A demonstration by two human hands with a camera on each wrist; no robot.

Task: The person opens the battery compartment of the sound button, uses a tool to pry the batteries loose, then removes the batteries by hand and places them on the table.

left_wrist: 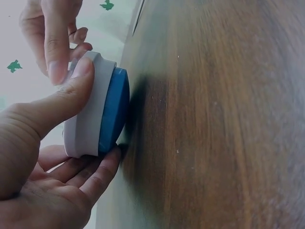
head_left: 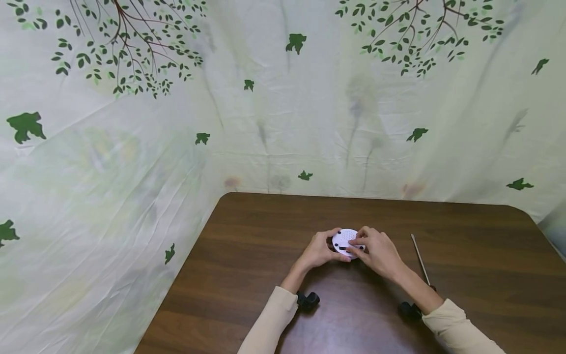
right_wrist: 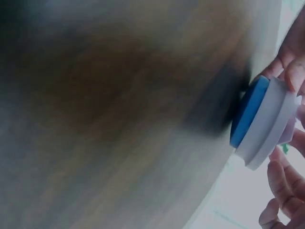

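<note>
A round device (head_left: 345, 238) has a white body with a perforated back, dark round spots and a dark slot. Its blue domed side (left_wrist: 114, 109) faces the table in both wrist views. My left hand (head_left: 322, 250) grips the device by its rim, thumb on one side and fingers on the other. Against the perforated back, my right hand (head_left: 379, 251) has its thumb and fingers curled. They pinch a small white piece (right_wrist: 288, 131) that juts from that back; whether it is loose is hidden by the fingers.
A screwdriver (head_left: 420, 260) with a long metal shaft lies right of the right hand, its handle mostly behind the forearm. The brown wooden table (head_left: 247, 236) ends at a leaf-patterned cloth (head_left: 265, 123). Black wrist cameras (head_left: 308, 301) sit under both wrists.
</note>
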